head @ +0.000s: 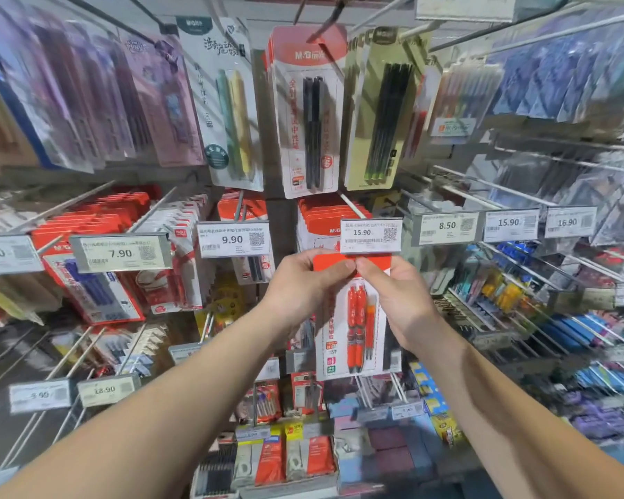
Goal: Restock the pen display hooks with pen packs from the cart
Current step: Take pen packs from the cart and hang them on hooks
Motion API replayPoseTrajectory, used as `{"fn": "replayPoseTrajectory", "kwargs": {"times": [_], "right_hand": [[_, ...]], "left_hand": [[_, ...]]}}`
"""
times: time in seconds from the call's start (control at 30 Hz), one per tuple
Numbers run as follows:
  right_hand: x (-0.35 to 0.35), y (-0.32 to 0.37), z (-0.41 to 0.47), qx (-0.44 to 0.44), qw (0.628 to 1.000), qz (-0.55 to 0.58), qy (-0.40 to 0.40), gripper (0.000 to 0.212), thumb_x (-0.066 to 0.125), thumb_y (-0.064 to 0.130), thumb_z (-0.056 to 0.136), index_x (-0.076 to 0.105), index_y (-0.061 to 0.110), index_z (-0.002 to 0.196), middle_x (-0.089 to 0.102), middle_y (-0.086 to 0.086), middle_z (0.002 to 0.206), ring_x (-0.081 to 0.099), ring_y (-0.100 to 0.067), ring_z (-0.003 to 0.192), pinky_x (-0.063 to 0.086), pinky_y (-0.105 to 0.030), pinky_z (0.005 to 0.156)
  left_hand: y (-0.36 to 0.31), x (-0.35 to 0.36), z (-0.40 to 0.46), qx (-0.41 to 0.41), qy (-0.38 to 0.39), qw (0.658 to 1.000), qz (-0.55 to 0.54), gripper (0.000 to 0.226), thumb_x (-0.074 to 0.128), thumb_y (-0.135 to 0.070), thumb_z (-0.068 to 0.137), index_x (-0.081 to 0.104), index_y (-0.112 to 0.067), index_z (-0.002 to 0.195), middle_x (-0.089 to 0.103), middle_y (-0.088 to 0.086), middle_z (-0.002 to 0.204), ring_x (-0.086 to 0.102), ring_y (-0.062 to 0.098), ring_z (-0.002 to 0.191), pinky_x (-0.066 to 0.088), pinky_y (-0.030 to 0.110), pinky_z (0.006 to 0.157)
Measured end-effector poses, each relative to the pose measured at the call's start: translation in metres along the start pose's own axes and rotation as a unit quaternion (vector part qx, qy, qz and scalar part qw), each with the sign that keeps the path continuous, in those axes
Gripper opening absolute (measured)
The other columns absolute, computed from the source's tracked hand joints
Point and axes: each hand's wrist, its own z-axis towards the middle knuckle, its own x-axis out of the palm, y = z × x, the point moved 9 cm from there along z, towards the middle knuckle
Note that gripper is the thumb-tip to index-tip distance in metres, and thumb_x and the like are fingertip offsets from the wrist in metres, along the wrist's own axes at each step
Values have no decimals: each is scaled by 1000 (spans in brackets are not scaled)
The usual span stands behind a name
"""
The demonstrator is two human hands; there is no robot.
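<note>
The head view looks at a wall of display hooks crowded with carded pens. Both hands meet at the middle of the display on one pen pack (353, 318), a white card with a red top band and orange-red pens under a clear blister. The left hand (303, 286) pinches the top band from the left, thumb in front and fingers curled behind the card. The right hand (397, 293) pinches the same band from the right, its thumb tip almost meeting the left thumb. The pack hangs upright below the hands, its lower edge free.

Directly above the hands, touching the top of the pack, sits a price tag reading 15.90 (371, 234) on the end of a hook (352, 207). That tag covers the hook's tip, and whether the card's hole is on the wire cannot be told. Behind the tag a row of red-topped packs (325, 217) already fills the hook. To the left is a 9.90 tag (233, 239), further left a 7.90 tag (120, 252) in front of blue-pen packs (91, 282). To the right stands an 8.50 tag (446, 226). Above, a red pack with black pens (308, 113) hangs beside a pale yellow pack (382, 109). Lower hooks (393, 387) jut out just under the held pack.
</note>
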Motion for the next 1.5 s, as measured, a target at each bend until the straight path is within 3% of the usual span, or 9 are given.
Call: {"fn": "replayPoseTrajectory", "kwargs": {"times": [0.2,0.33,0.57,0.8,0.9,1.1,1.3,1.43,1.5], "right_hand": [[1,13,17,-42,998,-26,-34,32,77,24,90,72,20,121,78,1,115,72,-19,111,52,-51,106],[-4,13,26,-35,997,-41,-51,42,83,27,83,70,22,122,78,5,111,73,-17,109,53,-51,105],[-12,2,39,5,997,-20,-72,31,64,11,100,66,20,129,78,8,103,71,-10,105,56,-37,99],[-20,-13,51,47,992,-61,-101,24,67,12,95,69,35,101,78,3,101,69,-21,107,51,-49,106],[-14,-10,55,33,993,-68,-89,29,71,11,91,69,32,109,79,3,103,70,-21,108,53,-51,103],[1,7,60,-35,995,-76,-61,23,67,4,95,72,25,88,78,2,92,73,-25,97,59,-50,94],[-1,7,56,-23,990,-86,-110,26,61,-3,97,65,22,89,70,5,86,63,-12,82,56,-33,79],[-20,7,38,-20,972,-132,-194,17,65,12,99,58,26,107,65,9,92,61,-8,83,49,-19,68],[-34,3,18,-29,955,-188,-230,7,64,25,99,61,27,104,65,9,99,60,-4,84,43,-18,67]], "left_hand": [[-20,2,9,57,-28,996,54,20,78,-25,91,79,-19,110,81,-6,100,77,13,95,57,17,76],[-22,1,14,60,-51,994,79,28,80,-38,88,79,-15,104,80,10,99,77,27,91,58,45,89],[-21,-3,19,75,-97,990,68,23,81,-36,88,80,-14,95,81,-1,89,76,17,85,61,38,79],[-13,-10,38,45,-104,988,103,22,77,-44,90,80,-23,97,80,-10,94,74,9,93,58,41,91],[-1,-20,41,10,-108,983,151,22,71,-54,91,78,-35,100,78,-19,95,73,9,97,58,38,93],[9,-42,30,-12,-153,953,260,24,63,-49,96,70,-28,104,73,-8,100,68,18,96,50,30,73],[14,-58,11,15,-162,961,224,10,68,-44,94,67,-34,96,74,-10,93,68,11,88,57,34,88],[32,-68,-6,-5,-123,985,122,42,71,-57,73,70,-28,103,76,-13,89,73,14,89,59,44,94],[41,-68,-11,-16,-86,993,85,37,78,-47,79,69,-25,108,68,-16,78,67,12,80,57,41,89]]}}
